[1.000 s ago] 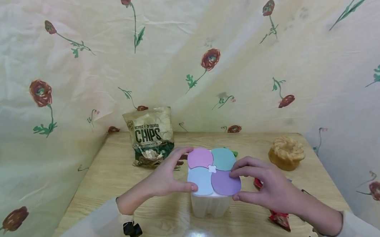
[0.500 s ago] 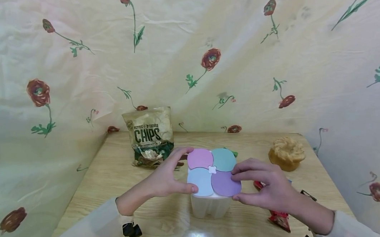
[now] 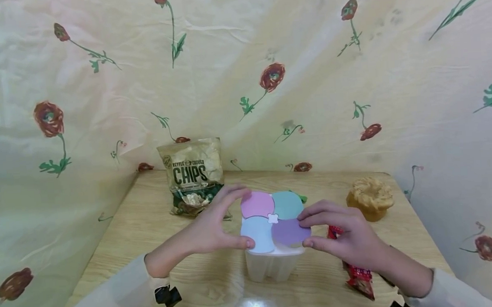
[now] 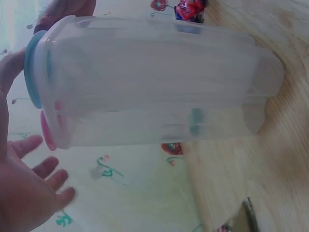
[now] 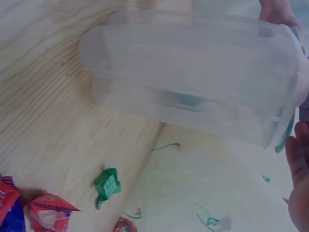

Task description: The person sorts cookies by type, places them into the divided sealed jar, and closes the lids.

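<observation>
A tall translucent storage container (image 4: 145,87) stands on the table, its white lid topped by pink (image 3: 258,204), teal (image 3: 288,204), light blue (image 3: 256,234) and purple flaps (image 3: 289,232). My left hand (image 3: 210,227) holds the lid's left side, index finger by the pink flap and thumb at the light blue one; its other fingers spread apart in the left wrist view. With fingertips on top and thumb at the near edge, my right hand (image 3: 346,231) pinches the purple flap, which sits slightly raised and shows white lid below. In the right wrist view the container (image 5: 193,67) looks mostly see-through.
A chips bag (image 3: 193,175) stands at the back left. A ring-shaped cake (image 3: 370,198) sits at the back right. Red-wrapped snacks (image 3: 359,277) lie under my right hand, and a green wrapped candy (image 5: 107,186) lies behind the container. Flowered cloth (image 3: 242,79) hangs around the table.
The purple flap's near edge has lifted from the lid, with my right thumb shifting slightly up beside it. My left hand keeps its hold, and the container stays in place.
</observation>
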`<state>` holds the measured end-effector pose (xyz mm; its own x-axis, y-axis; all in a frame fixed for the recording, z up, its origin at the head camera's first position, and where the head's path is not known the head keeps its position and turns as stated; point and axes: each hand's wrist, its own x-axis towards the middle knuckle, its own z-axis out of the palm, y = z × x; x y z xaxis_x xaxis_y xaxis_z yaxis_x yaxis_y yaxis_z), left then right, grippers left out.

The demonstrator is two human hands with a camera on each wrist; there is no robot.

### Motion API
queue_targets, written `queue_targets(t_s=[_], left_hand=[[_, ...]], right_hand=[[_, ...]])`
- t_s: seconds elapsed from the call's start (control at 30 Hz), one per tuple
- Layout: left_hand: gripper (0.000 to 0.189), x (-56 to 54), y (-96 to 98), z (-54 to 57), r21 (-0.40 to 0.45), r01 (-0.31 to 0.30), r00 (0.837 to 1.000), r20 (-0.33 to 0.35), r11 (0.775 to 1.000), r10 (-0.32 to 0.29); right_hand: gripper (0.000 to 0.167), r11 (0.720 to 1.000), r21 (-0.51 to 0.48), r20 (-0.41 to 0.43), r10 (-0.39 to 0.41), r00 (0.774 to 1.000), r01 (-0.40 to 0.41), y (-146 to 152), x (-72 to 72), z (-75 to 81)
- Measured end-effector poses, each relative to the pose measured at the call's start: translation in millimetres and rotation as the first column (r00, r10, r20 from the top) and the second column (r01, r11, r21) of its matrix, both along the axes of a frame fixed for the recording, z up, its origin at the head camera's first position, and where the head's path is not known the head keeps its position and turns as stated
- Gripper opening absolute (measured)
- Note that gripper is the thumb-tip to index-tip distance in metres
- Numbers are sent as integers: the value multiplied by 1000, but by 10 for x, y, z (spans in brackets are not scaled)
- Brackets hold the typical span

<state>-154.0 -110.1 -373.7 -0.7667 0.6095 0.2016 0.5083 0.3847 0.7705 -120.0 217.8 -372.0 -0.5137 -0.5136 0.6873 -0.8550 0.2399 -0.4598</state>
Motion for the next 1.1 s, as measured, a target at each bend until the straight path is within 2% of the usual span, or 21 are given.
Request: queue_targets(t_s=[0.13, 0.37, 0.47, 0.6, 0.7, 0.87, 1.0, 1.1], left_hand=[[85, 18, 42, 82, 24, 25, 995, -92, 999, -23], [40, 47, 189, 228, 166, 107, 983, -163, 980, -80], [30, 66, 239, 281, 216, 126, 986, -132, 968, -98], [22, 108, 289, 331, 242, 144, 989, -60, 960, -133], [20, 136, 326, 338, 238, 148, 989, -31, 960, -145], [19, 156, 373, 329, 218, 142, 990, -31, 965, -138], [16, 159, 392, 315, 204, 136, 990, -51, 970, -129], [13, 158, 397, 300, 204, 121, 992, -61, 971, -111]], right_hand=[[32, 1000, 4, 7, -5, 1000, 5, -11, -26, 77], [36, 998, 51, 60, -45, 997, 42, -47, -85, 237], [34, 995, 84, 129, -65, 990, 54, -66, -116, 305], [27, 985, 141, 214, -127, 969, 98, -103, -133, 385], [24, 982, 153, 210, -141, 968, 110, -128, -157, 419], [25, 985, 139, 201, -124, 972, 97, -132, -211, 441], [24, 983, 147, 239, -139, 961, 106, -133, -218, 458], [19, 983, 153, 235, -132, 963, 97, -135, -227, 459]])
